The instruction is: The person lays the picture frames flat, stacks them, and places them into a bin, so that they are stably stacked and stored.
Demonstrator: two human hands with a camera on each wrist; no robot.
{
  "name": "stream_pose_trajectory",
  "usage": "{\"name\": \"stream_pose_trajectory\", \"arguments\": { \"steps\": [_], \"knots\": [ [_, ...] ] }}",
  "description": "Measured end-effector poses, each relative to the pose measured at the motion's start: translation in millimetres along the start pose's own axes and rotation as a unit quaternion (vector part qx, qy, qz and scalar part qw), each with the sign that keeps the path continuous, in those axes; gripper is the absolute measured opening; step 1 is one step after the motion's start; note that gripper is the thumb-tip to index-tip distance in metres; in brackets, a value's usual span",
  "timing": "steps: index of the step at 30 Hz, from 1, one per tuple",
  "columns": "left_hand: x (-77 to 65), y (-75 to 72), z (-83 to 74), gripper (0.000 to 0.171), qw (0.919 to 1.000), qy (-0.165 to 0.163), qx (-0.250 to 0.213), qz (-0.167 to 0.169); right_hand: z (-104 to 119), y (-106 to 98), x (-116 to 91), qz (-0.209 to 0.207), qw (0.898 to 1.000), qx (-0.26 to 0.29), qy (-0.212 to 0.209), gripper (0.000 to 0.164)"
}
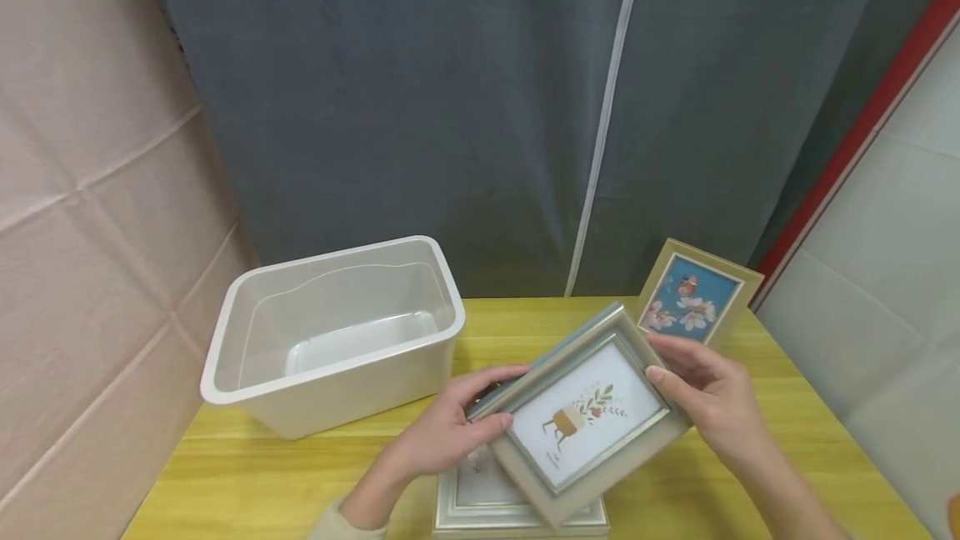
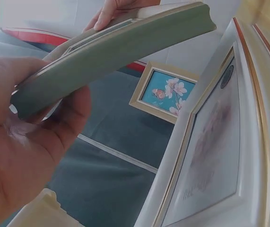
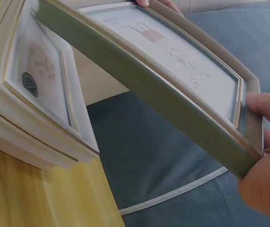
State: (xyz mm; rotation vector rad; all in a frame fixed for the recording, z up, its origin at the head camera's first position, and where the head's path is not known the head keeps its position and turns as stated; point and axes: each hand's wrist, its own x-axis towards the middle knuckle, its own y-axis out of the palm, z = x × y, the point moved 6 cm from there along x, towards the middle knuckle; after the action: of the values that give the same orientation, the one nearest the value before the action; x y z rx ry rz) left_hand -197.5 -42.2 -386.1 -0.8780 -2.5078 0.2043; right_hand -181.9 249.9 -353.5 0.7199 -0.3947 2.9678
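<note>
One tan rectangular frame with a blue blossom print stands on the yellow wood-grain table, seemingly done; the stack of pale rectangular frames apparently remains. The left hand and right hand pinch opposite ends of a grey-beige rectangular frame with a white print, tilted between them above the stack.

Grey curtain hanging behind yellow wood-grain table.
</note>
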Motion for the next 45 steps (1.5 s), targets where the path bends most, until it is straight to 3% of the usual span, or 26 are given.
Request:
{"name": "stream_pose_trajectory", "arguments": {
  "steps": [4, 11, 17, 25, 33, 41, 45],
  "knots": [
    [-1.1, -5.3, 4.5, 0.045, 0.9988, -0.015, -0.025, -0.040, -5.9, 0.9, -4.3, -0.019, 0.999, -0.012, 0.034, 0.039],
    [-3.0, -17.2, 10.8, 0.036, 0.9901, -0.040, -0.043, -0.128, -17.8, 10.5, -14.6, -0.025, 0.994, 0.014, 0.108, 0.038],
    [-5.2, -23.8, 16.8, 0.031, 0.9849, -0.060, 0.002, -0.162, -28.3, 19.4, -27.1, 0.001, 0.987, 0.021, 0.158, 0.048],
    [-10.5, -28.6, 30.1, 0.029, 0.9781, -0.109, 0.025, -0.176, -46.9, 32.8, -45.0, 0.031, 0.964, 0.053, 0.258, 0.061],
    [-19.5, -34.6, 49.6, 0.026, 0.9652, -0.145, 0.045, -0.213, -56.4, 49.8, -56.5, 0.103, 0.963, 0.020, 0.248, 0.068],
    [-27.2, -37.1, 63.3, 0.023, 0.9617, -0.146, 0.063, -0.223, -62.8, 65.1, -65.1, 0.165, 0.948, 0.043, 0.268, 0.076],
    [-32.4, -38.2, 70.5, 0.023, 0.9566, -0.156, 0.092, -0.228, -66.2, 69.8, -67.2, 0.174, 0.947, 0.028, 0.267, 0.077]
  ]
}}
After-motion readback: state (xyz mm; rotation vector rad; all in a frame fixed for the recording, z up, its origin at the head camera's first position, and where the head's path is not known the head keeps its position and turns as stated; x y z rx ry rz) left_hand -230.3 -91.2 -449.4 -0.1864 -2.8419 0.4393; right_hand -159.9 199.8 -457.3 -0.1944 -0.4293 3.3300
